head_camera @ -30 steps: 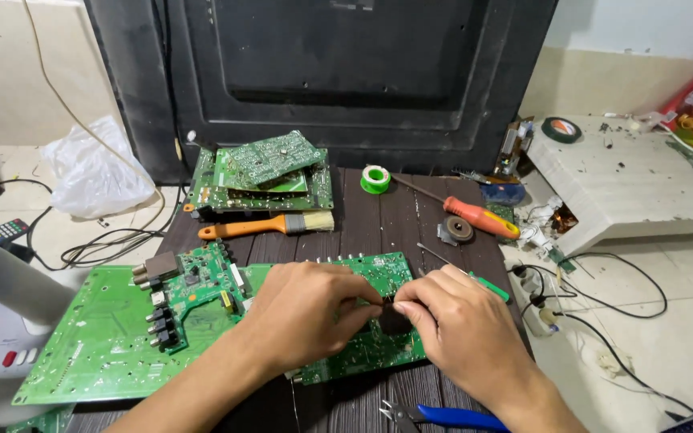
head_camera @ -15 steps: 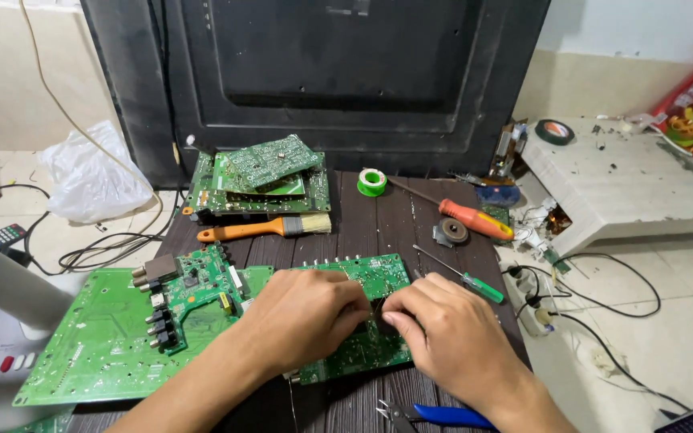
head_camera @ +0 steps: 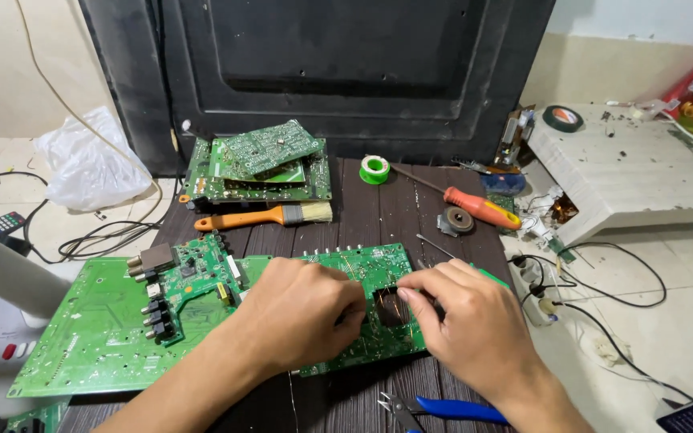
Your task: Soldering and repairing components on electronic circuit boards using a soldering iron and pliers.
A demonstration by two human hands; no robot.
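A: Entry. Both hands on the green circuit board (head_camera: 366, 277) lying near the front edge of the dark wooden table (head_camera: 378, 216). The left hand (head_camera: 302, 313) lies flat across its middle, fingers curled down and pressed together, pinning it. The right hand (head_camera: 475, 325) sits at the board's right end, thumb and forefinger pinched close at a small dark part (head_camera: 391, 309); whether they actually grip something I cannot tell.

B: Second board?

A: A larger green board (head_camera: 106, 329) overhangs the table's front left corner, touching or overlapping the first. A stack of boards (head_camera: 258, 164) sits at the back left edge, an orange-handled brush (head_camera: 262, 216) just in front of it.

B: Tools within reach?

A: Blue-handled cutters (head_camera: 443, 409) at the front edge, just beside the right wrist. An orange-handled screwdriver (head_camera: 475, 207) toward the back right, a green solder spool (head_camera: 375, 169) behind it.

B: Advice for this step?

A: My judgement: keep the left palm's weight steady so the board cannot skate on the slats, and work the pinch with fingertips only, straight up, not sideways, since small leads bend easily. Also keep the sleeve-side wrist clear of the cutters.
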